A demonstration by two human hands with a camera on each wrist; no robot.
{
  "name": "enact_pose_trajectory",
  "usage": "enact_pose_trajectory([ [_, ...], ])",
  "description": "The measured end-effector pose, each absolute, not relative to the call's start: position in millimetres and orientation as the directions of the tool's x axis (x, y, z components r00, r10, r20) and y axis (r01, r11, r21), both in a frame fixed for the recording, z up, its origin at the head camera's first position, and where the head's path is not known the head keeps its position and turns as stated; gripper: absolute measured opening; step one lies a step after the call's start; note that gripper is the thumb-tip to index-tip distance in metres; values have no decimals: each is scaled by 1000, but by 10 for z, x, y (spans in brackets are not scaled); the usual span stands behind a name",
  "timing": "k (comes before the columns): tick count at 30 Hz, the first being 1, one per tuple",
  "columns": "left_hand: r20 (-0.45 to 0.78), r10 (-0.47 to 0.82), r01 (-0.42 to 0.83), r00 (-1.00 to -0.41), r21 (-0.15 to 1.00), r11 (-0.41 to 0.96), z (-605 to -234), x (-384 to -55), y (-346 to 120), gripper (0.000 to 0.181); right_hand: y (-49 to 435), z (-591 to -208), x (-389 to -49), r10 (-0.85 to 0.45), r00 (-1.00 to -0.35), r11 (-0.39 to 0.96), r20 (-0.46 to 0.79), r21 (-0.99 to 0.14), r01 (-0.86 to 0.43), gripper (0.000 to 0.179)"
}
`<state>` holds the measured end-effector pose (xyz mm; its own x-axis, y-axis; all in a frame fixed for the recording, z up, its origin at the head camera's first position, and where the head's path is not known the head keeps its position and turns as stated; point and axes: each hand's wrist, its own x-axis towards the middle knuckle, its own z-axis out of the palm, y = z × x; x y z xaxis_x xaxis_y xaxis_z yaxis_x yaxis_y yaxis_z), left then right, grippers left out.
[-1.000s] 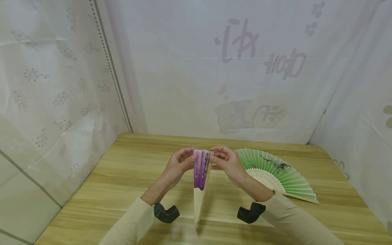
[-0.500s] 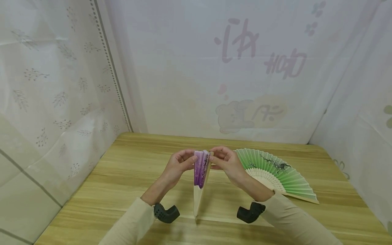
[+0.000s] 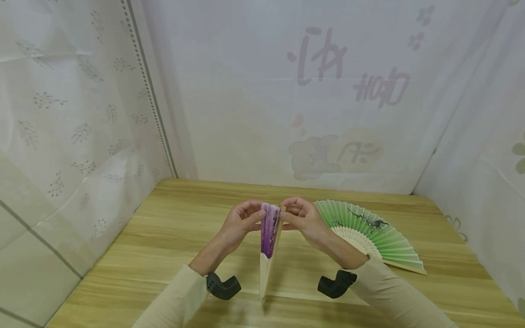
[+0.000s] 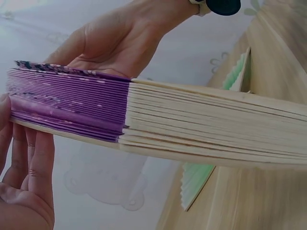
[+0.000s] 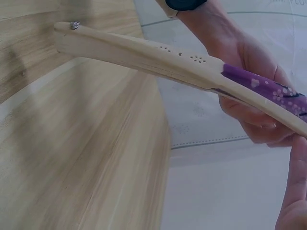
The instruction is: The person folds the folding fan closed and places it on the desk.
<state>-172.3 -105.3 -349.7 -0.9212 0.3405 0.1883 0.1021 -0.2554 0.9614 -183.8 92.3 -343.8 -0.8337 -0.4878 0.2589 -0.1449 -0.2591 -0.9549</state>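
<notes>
Between my two hands a nearly folded purple hand fan [image 3: 269,232] stands with its leaf end up and its pale wooden ribs pointing down toward me. My left hand [image 3: 241,222] pinches the leaf's upper left side, thumb in front. On the opposite side, the thumb and fingers of my right hand [image 3: 302,217] grip the upper end by the outer rib. Stacked purple pleats and bare ribs [image 4: 206,122] show edge-on in the left wrist view. A small metal rivet [image 5: 75,25] joins the ribs at the narrow end in the right wrist view.
Spread out on the wooden table [image 3: 176,255], a green hand fan [image 3: 393,241] with a dark branch print lies right of my right hand, partly behind that forearm. Printed white curtains [image 3: 229,114] enclose the table at the back and sides.
The purple fan's pleats look more evenly packed than before. Its lower end rose slightly, then dipped back toward me. Both hands keep their grip in nearly the same place.
</notes>
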Motion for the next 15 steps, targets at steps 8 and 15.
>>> enact_pose_trajectory([
  [8, 187, 339, 99, -922, 960, -261, -3502, -1712, -1038, 14, 886, -3408, -1809, -471, -849, -231, 240, -962, -144, 16],
  [15, 177, 330, 103, -927, 968, -230, -3490, -1704, -1049, 17, 879, -3427, -1803, -476, -833, -264, 283, -949, -171, 18],
])
